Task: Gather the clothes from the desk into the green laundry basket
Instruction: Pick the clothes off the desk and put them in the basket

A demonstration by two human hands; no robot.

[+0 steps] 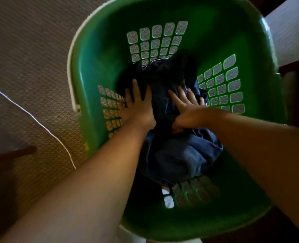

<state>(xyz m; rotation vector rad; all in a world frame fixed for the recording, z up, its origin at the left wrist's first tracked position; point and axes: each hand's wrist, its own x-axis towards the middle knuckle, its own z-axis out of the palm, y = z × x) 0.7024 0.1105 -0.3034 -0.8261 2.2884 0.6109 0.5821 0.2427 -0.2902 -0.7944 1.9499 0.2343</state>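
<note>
Carpet (22, 50), beige and woven in a small diamond pattern, filling everything left of the green basket. Basket itself, a large green plastic laundry basket (224, 28) with lattice-cut walls and a white handle (71, 71) along its left rim, seen from straight above and standing on that carpet. Pale desk edge (290, 30) just past the basket's upper right rim. Bare forearms reaching down into the basket from the near side.

Dark navy clothes (178, 155), a bundled heap of blue fabric with a thin white line of trim near the far end, lying in the bottom of the basket and running from its near wall toward its centre. A darker, nearly black piece at the heap's far left; cannot tell whether a separate garment.

Left hand (138, 104) inside the basket, palm down, fingers spread wide and laid flat on the dark fabric toward the basket's left wall. Right hand (187, 109) beside it toward the basket's right wall, fingers likewise splayed over the navy cloth, thumb tucked low into a fold; cannot tell whether any cloth pinched there.

Thin white cord (40, 121) trailing across the carpet, left of the basket. Small white object (168, 199) visible through the lattice at the basket's near wall.
</note>
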